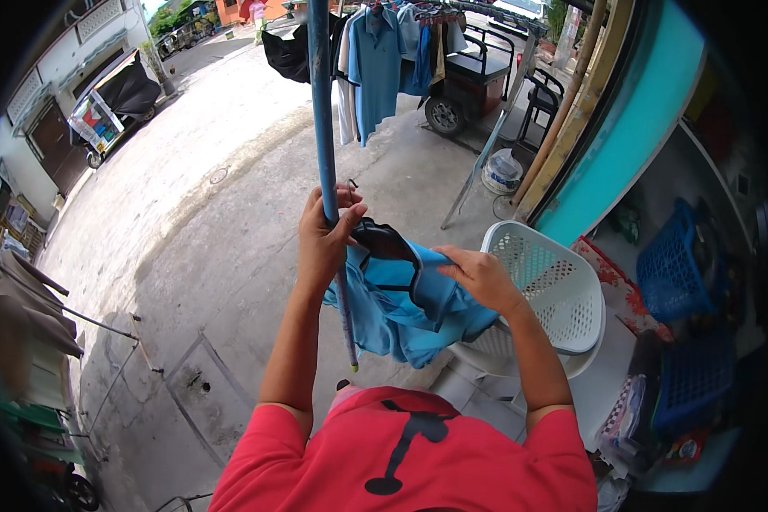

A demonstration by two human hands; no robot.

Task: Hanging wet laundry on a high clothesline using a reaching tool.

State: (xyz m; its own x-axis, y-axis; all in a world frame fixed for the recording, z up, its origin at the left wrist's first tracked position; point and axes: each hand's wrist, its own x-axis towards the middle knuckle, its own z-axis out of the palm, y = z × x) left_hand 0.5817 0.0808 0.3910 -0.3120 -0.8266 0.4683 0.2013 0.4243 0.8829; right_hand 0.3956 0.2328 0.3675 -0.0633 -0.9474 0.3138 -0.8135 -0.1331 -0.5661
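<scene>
A light blue garment [397,313] with a dark-trimmed opening hangs in front of me, a black clothes hanger [384,237] partly inside it. My left hand [329,224] is wrapped at a long blue pole [323,121], close to the hanger's hook [352,184]; whether its fingers also grip the hanger is partly hidden. With my right hand [477,272] I pinch the garment's edge at the right. The pole stands nearly upright, its lower end above the concrete.
A white perforated basket [585,288] rests on a white chair at the right. Ahead, shirts [377,64] hang from a rail with a slanted metal support [480,169]. A white bucket [502,171] stands beside it. Dark clothes [32,301] hang at the left.
</scene>
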